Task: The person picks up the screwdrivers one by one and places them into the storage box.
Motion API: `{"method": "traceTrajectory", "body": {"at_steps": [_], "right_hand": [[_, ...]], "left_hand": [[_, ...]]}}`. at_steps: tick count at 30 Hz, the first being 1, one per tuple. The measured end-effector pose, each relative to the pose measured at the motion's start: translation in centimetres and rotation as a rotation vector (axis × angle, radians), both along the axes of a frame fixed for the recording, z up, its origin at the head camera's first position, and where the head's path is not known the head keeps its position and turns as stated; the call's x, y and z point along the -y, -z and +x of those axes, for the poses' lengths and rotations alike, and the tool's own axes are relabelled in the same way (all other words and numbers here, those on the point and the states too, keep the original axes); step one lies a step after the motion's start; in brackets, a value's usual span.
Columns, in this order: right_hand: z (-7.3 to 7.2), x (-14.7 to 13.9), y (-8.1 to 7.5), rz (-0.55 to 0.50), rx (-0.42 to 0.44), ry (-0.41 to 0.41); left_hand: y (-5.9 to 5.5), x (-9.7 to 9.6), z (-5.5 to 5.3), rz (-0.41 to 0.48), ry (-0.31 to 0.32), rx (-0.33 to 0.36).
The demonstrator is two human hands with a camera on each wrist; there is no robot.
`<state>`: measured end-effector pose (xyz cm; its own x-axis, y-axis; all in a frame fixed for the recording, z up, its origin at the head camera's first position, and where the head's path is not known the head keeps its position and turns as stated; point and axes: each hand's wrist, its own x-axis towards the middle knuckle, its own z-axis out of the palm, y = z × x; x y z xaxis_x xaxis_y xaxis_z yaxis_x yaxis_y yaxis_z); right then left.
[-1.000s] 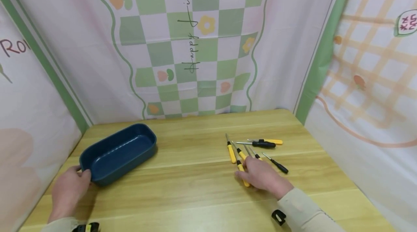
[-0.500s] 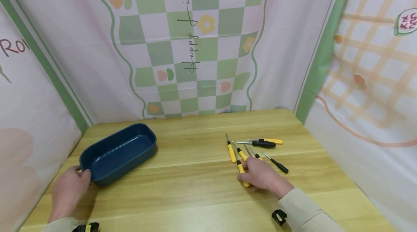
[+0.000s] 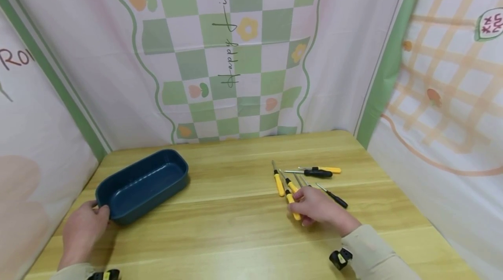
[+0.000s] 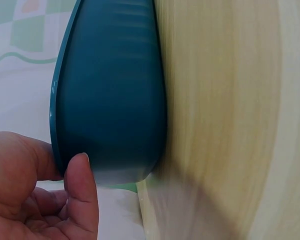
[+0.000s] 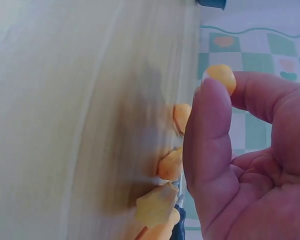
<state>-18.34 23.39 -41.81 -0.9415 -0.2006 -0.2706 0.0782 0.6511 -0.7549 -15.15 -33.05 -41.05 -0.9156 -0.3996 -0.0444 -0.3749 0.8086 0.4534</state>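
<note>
My left hand (image 3: 84, 229) pinches the near left end of a dark blue rectangular box (image 3: 163, 190) between thumb and fingers. The left wrist view shows the box's outer wall (image 4: 112, 95) with the thumb pressed on it just below the rim. On the right, my right hand (image 3: 320, 208) pinches a yellow-and-black screwdriver (image 3: 291, 205) by its handle. In the right wrist view, the rounded yellow handle end (image 5: 222, 77) sits between thumb and finger, apart from the tabletop. Its shaft is largely hidden. Another yellow screwdriver (image 3: 291, 186) lies just beyond the fingers.
On the wooden table (image 3: 220, 236), more screwdrivers lie around my right hand: a yellow one (image 3: 279, 184), a large black one (image 3: 318, 174), a small yellow one (image 3: 332, 170) and a small black one (image 3: 337, 200). A checked curtain (image 3: 235, 61) hangs behind.
My right hand has closed its grip on the yellow screwdriver and raised it slightly, with the wrist shifting a little right. My left hand and the box have stayed in place.
</note>
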Motion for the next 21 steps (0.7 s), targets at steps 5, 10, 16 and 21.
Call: {"method": "traceTrajectory", "body": {"at_steps": [5, 10, 16, 21], "right_hand": [[-0.2, -0.2, -0.6, -0.087, 0.067, 0.0], [-0.4, -0.5, -0.8, -0.155, 0.082, -0.041], [-0.5, -0.5, -1.0, -0.221, 0.073, -0.053], [-0.5, -0.6, -1.4, -0.233, 0.052, -0.088]], "left_hand": [[0.2, 0.2, 0.1, -0.001, 0.009, -0.008], [0.0, 0.0, 0.2, -0.008, 0.017, -0.008], [-0.2, -0.4, 0.3, -0.013, 0.035, -0.03], [0.0, -0.6, 0.3, 0.011, 0.065, -0.043]]}}
